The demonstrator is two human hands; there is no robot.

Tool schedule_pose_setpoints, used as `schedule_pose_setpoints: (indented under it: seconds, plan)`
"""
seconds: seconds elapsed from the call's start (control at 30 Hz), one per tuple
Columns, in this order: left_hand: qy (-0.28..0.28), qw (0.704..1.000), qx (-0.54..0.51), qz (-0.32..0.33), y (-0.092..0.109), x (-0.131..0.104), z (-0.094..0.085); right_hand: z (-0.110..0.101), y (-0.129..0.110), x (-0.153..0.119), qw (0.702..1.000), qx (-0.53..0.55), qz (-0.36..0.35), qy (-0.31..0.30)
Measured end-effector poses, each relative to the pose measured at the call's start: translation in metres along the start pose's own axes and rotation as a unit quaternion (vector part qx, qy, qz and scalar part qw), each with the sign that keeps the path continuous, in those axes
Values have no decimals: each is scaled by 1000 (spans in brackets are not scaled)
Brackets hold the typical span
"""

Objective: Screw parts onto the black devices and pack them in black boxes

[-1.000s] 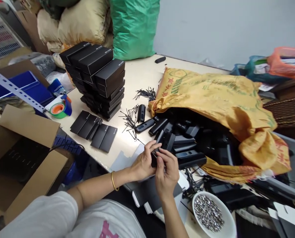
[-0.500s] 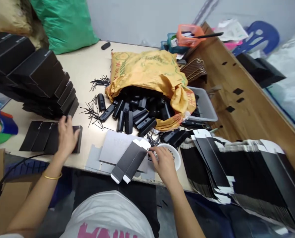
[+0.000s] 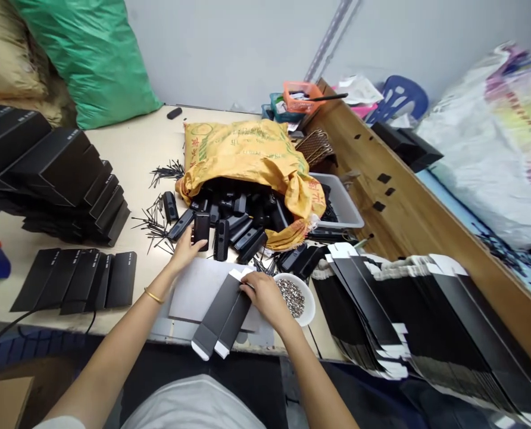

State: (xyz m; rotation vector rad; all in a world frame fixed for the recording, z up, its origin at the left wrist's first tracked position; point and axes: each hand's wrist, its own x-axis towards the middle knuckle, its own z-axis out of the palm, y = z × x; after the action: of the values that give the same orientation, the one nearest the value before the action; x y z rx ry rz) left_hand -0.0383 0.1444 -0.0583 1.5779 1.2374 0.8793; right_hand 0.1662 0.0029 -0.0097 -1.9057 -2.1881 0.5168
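Observation:
My left hand (image 3: 186,248) reaches to the front of the pile, its fingers closed around a small black device (image 3: 202,230) with a smooth face. My right hand (image 3: 265,296) pinches the upper end of a flat, unfolded black carton (image 3: 223,316) with white flaps; its fingertips are partly hidden. The carton lies slanted over a grey board (image 3: 189,289) at the table's front edge. More black devices (image 3: 221,239) spill from the mouth of a yellow woven sack (image 3: 247,146). Just right of my right hand stands a white bowl (image 3: 309,304) of small metal parts.
Left, finished-looking black boxes (image 3: 121,280) lie in a row before a tall box stack (image 3: 55,173). Flat cartons (image 3: 426,322) are stacked on the right along a wooden partition (image 3: 381,190). Loose black straps (image 3: 156,223) and a grey bin (image 3: 352,217) flank the sack.
My left hand has moved right from the row of black boxes to the pile and taken hold of a device. My right hand has shifted further over the carton's upper end. The view has turned slightly.

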Motion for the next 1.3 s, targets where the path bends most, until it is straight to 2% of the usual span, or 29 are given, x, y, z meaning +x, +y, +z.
schedule_pose_setpoints:
  seconds: [0.13, 0.27, 0.37, 0.47, 0.53, 0.6, 0.7, 0.77, 0.8, 0.87, 0.93, 1.0, 1.1, 1.3]
  plan:
    - [-11, 998, -56, 19, 10, -20, -7, -11, 2, 2, 999, 5, 16, 46]
    - [-52, 999, -10, 3, 26, -45, -16, -26, 19, -23, 994, -5, 57, 94]
    - [-79, 993, 86, 13, 30, -63, -25, -29, 38, -53, 985, -37, 147, 77]
    - [-95, 981, 165, 31, 28, -74, -29, -17, 50, -70, 974, -62, 214, 31]
    - [-79, 982, 166, 41, 29, -77, -27, -6, 55, -71, 976, -58, 208, 30]
    - [-27, 991, 127, 31, 33, -78, -23, 2, 60, -70, 979, -28, 191, 65]
    - [79, 996, -21, -22, 46, -79, -9, 6, 65, -70, 968, 58, 198, 140]
    - [122, 970, -198, -70, 58, -79, 6, 5, 62, -71, 942, 157, 226, 189]
    - [119, 941, -299, -105, 64, -80, 14, 4, 57, -71, 920, 229, 238, 211]
    - [77, 855, -474, -196, 75, -82, 29, 2, 41, -67, 856, 389, 242, 241]
    - [31, 771, -568, -287, 83, -85, 40, 1, 17, -59, 793, 513, 214, 249]
    - [20, 725, -603, -333, 87, -87, 47, 2, -7, -48, 759, 572, 180, 255]
    - [33, 712, -623, -323, 85, -88, 47, 8, -32, -34, 753, 579, 156, 273]
    - [52, 713, -629, -304, 83, -89, 36, 21, -44, -27, 811, 480, 125, 311]
